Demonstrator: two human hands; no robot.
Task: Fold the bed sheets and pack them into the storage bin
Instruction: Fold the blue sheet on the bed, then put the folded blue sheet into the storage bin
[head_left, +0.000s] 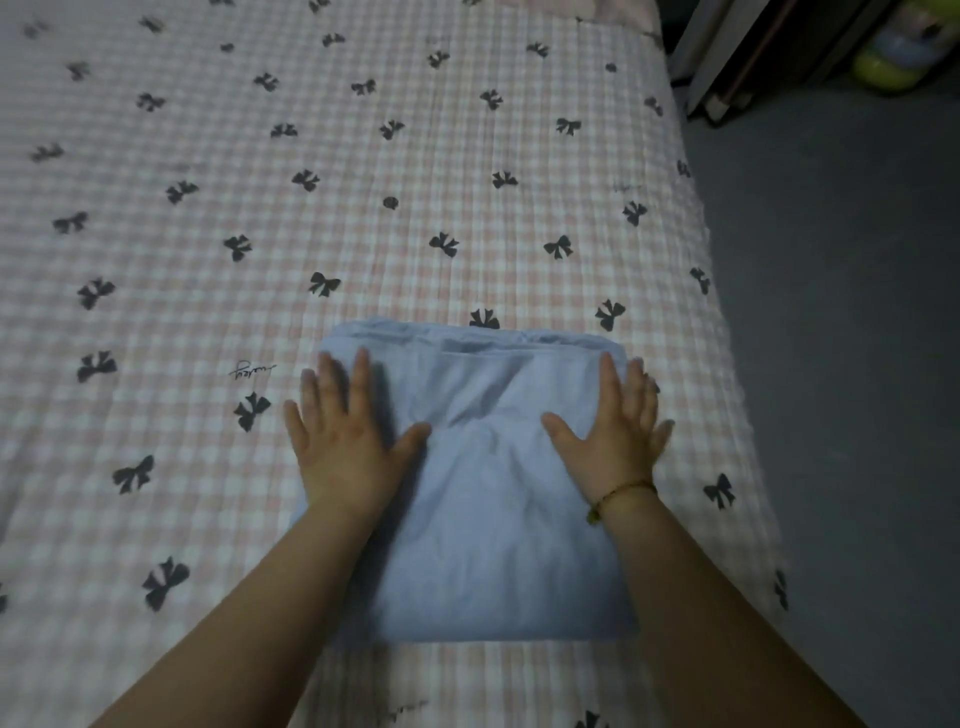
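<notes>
We have the folded blue sheet (483, 499) lying on the checked bedspread (208, 208) in the lower middle of the frame, already down to a compact rectangle with its layered edges showing along the top. To our eye the step in hand is flattening the fold, and to do it well we should press evenly from the centre out toward both side edges, so trapped air and the creases in the middle work out before the bundle is lifted. Our left hand (345, 441) lies flat on the sheet's left edge, fingers spread and pointing toward the top of the frame; it grasps nothing. Our right hand (615, 436), with a bracelet (618, 496) at the wrist, mirrors it on the right edge, palm down, also unclenched. Both forearms reach in from the bottom corners. No storage bin is in view.
</notes>
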